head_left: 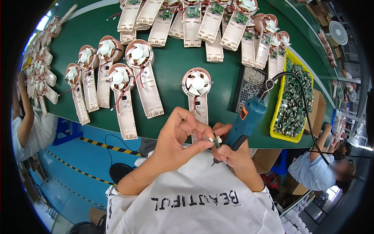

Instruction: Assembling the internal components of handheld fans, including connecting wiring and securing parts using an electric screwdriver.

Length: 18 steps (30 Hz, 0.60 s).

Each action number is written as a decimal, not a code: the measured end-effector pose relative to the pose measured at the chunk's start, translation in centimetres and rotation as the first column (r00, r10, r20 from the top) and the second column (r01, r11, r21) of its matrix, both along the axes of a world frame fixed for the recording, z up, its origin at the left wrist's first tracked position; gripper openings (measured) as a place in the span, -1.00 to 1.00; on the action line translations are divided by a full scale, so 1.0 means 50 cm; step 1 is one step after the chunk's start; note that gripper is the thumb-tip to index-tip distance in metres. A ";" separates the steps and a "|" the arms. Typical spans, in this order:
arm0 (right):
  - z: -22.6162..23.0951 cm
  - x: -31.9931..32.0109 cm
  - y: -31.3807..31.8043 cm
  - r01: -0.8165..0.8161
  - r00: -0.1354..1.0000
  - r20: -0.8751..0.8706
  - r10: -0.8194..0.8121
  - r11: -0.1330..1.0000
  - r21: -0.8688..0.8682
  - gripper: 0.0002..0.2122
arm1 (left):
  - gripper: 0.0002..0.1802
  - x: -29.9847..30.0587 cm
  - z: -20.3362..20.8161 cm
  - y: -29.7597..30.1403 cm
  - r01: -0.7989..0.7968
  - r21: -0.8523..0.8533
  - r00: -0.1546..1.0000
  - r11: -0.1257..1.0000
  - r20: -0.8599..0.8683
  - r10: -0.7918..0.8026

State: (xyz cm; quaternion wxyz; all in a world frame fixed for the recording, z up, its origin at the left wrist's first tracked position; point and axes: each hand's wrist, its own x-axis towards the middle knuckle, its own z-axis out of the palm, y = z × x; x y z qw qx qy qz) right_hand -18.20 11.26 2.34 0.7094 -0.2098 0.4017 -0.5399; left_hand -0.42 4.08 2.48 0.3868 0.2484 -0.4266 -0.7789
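Note:
Between the fingertips of my left hand (173,142) is a small green circuit board (216,142) with white connectors, held in a pinch. My right hand (237,156) is wrapped round a teal electric screwdriver (249,117), its bit pointing down toward my lap. The thumb and fingertips of that hand also meet the board's right side. Just beyond my hands lies a pale handheld-fan housing (196,84) with white blades and red wires; my left hand hides part of its handle.
More fan housings (144,78) lie at left; others carrying green boards (193,12) are along the back. At right are a dark screw tray (249,87) and a yellow bin (288,138) of circuit boards. The screwdriver's black cable (304,89) arches rightward. People (317,167) sit at both sides.

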 end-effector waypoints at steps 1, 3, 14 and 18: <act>0.001 0.002 0.001 0.005 1.000 -0.008 -0.005 1.000 -0.018 -0.68 | -0.51 0.000 0.000 0.000 0.003 0.001 1.000 1.000 0.000 -0.003; 0.002 0.005 0.000 0.014 1.000 -0.017 -0.014 0.999 -0.034 -0.68 | -0.50 -0.002 0.000 -0.003 -0.014 0.031 1.000 0.999 -0.018 0.015; -0.005 0.008 -0.003 0.071 0.997 0.025 -0.070 0.997 -0.037 -0.67 | -0.52 0.006 -0.003 0.001 -0.049 -0.083 0.981 0.995 0.183 0.063; 0.001 -0.004 -0.004 0.091 0.993 -0.067 -0.094 0.995 -0.037 -0.66 | -0.48 0.017 0.006 -0.017 -0.207 -0.618 0.875 0.758 0.229 0.426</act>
